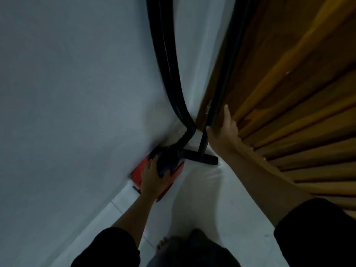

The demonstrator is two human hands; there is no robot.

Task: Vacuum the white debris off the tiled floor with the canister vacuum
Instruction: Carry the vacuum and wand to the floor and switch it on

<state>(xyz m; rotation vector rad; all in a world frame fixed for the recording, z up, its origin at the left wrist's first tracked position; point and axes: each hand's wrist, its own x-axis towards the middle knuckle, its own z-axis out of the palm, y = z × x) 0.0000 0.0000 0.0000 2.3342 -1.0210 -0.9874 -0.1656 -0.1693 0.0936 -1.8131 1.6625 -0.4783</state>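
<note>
Head view — left hand (pixel 154 175) on red canister vacuum (pixel 174 171), writing unreadable

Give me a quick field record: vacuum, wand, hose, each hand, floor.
vacuum: red and black canister on the floor against the white wall
hose: black, runs up from the canister along the wall
wand: black tube upright, floor head on the tiles beside the canister
left hand: on top of the canister
right hand: fingers straight, by the wand and wooden door
floor: white tiles; debris not discernible
</note>
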